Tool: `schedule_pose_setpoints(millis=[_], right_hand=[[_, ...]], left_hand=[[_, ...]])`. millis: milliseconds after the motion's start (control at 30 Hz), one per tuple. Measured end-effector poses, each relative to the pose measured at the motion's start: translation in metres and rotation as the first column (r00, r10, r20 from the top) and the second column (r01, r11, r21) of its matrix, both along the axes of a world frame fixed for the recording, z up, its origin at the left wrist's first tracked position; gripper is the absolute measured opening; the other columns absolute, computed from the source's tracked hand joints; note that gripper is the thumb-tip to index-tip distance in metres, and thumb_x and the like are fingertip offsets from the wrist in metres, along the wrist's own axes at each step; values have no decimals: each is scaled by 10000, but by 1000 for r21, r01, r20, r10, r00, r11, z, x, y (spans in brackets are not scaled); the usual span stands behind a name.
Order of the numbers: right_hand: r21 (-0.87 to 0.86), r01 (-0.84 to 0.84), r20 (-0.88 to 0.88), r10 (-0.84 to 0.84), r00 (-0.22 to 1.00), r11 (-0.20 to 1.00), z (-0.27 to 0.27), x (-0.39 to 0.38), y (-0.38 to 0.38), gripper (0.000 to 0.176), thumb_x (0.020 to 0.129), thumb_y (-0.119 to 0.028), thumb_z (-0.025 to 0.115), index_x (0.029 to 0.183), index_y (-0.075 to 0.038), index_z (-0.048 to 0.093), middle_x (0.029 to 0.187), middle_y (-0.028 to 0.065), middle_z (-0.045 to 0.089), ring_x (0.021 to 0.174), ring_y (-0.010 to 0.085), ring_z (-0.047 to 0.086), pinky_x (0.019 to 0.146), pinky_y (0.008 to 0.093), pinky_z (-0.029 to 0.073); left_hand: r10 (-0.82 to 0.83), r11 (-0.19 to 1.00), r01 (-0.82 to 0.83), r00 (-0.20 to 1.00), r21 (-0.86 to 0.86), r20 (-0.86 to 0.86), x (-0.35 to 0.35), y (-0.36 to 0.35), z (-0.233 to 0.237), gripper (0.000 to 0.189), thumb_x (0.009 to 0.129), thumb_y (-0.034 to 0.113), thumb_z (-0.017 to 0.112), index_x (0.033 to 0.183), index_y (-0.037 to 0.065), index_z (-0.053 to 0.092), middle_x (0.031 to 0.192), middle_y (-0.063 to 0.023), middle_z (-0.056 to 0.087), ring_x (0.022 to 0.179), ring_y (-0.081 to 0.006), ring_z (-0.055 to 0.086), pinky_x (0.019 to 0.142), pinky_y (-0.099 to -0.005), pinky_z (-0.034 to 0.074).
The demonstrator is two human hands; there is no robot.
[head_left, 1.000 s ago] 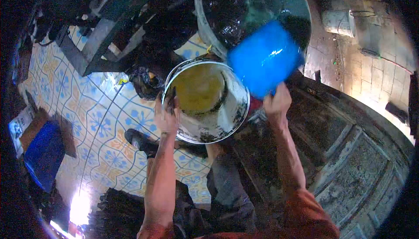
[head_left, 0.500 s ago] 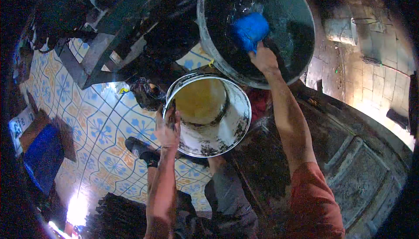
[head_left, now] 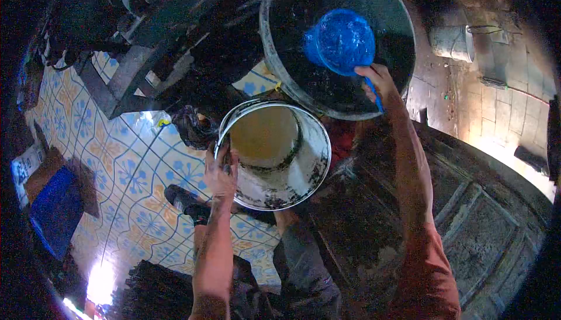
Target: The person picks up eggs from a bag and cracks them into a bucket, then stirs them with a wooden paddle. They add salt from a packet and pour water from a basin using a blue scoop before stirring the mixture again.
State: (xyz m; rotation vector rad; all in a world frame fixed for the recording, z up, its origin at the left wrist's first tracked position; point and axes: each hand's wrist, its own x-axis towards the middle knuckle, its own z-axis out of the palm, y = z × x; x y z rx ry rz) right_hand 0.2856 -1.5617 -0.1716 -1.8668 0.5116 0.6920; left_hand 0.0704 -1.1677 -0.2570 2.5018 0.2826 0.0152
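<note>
A blue dipper [head_left: 346, 40] full of water is upright over the large dark-inside barrel [head_left: 270, 57]; its handle is in my right hand [head_left: 378, 83]. Below and left of the barrel, a white bucket [head_left: 312, 174] with a dark-stained inner wall holds cloudy yellowish liquid [head_left: 263, 136]. My left hand [head_left: 222, 174] grips the left side of the bucket's rim, the fingers bent over the edge. The bucket's mouth is tipped toward me.
Patterned floor tiles [head_left: 134, 174] spread at the left, with a blue object [head_left: 57, 212] on them. A dark metal frame [head_left: 125, 77] stands upper left. An old panelled wooden surface [head_left: 479, 244] lies lower right. Another white bucket [head_left: 453, 43] is at the upper right.
The blue dipper has turned upright and come up full of water, shifting slightly right. My right hand has moved right and a little down with it. My left hand stays on the bucket rim.
</note>
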Motion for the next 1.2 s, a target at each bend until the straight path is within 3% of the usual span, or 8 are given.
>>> schedule_pose_setpoints(millis=[133, 267, 433, 700, 1000, 1100, 1133, 1200], right_hand=[[-260, -129, 22, 139, 990, 957, 50, -23, 14, 337, 827, -318, 678, 902, 6, 627, 563, 41, 554, 459, 134, 514, 473, 261, 419], [-342, -58, 360, 188, 914, 938, 64, -71, 24, 446, 789, -359, 749, 992, 25, 645, 753, 96, 674, 688, 225, 643, 683, 336, 503], [-696, -150, 187, 379, 906, 702, 91, -116, 34, 683, 703, -525, 785, 1166, -53, 615, 1014, 216, 679, 951, 344, 669, 807, 411, 529], [-854, 24, 319, 488, 813, 520, 65, -191, 48, 426, 778, -389, 779, 881, -12, 610, 706, 168, 632, 571, 326, 603, 549, 391, 477], [-794, -209, 403, 752, 521, 570, 23, -231, 47, 179, 732, -120, 668, 878, -41, 601, 885, 160, 616, 823, 374, 596, 722, 483, 469], [-840, -130, 433, 795, 424, 527, -30, -251, -1, 405, 800, -347, 584, 1084, -62, 629, 1173, 170, 630, 1093, 375, 583, 875, 503, 486], [-842, -220, 250, 717, 650, 493, -10, -225, 22, 425, 814, -343, 585, 1107, -36, 603, 1199, 192, 601, 1073, 385, 577, 853, 484, 484], [-875, -162, 163, 592, 789, 456, 10, -165, 40, 394, 835, -321, 590, 1082, -15, 582, 1130, 212, 613, 1049, 391, 575, 845, 479, 482]], left_hand=[[-15, 1000, 15, 1000, -2, -6, 0, 1, -2, 258, 878, 304, 655, 1024, 93, 688, 1212, -212, 579, 1000, -394, 624, 783, -424, 542], [28, 998, -33, 995, -57, -100, 1, -2, 3, 250, 882, 296, 649, 1048, 112, 677, 1203, -203, 580, 976, -384, 632, 747, -414, 550], [-59, 995, 53, 996, 89, 68, 0, 1, -3, 252, 883, 269, 649, 1063, 93, 657, 1213, -212, 566, 990, -383, 622, 778, -408, 542], [-65, 997, 66, 998, 50, -20, 0, 2, 0, 297, 889, 297, 630, 1069, 63, 657, 1232, -217, 557, 1034, -390, 603, 823, -424, 526], [-61, 998, 61, 998, -7, -6, -2, 4, 6, 269, 877, 231, 626, 1102, 89, 664, 1260, -203, 549, 1115, -389, 565, 896, -426, 494], [-49, 999, 49, 999, -8, -17, -7, 6, -6, 273, 871, 232, 638, 1103, 89, 664, 1253, -200, 555, 1110, -385, 568, 897, -425, 491], [-39, 999, 38, 998, -16, -41, -8, 6, -8, 278, 869, 236, 644, 1103, 88, 664, 1249, -199, 558, 1107, -384, 569, 895, -425, 491], [-70, 997, 70, 997, -22, 20, -6, 8, -9, 269, 869, 248, 649, 1082, 84, 673, 1241, -212, 560, 1096, -392, 571, 895, -426, 490]])
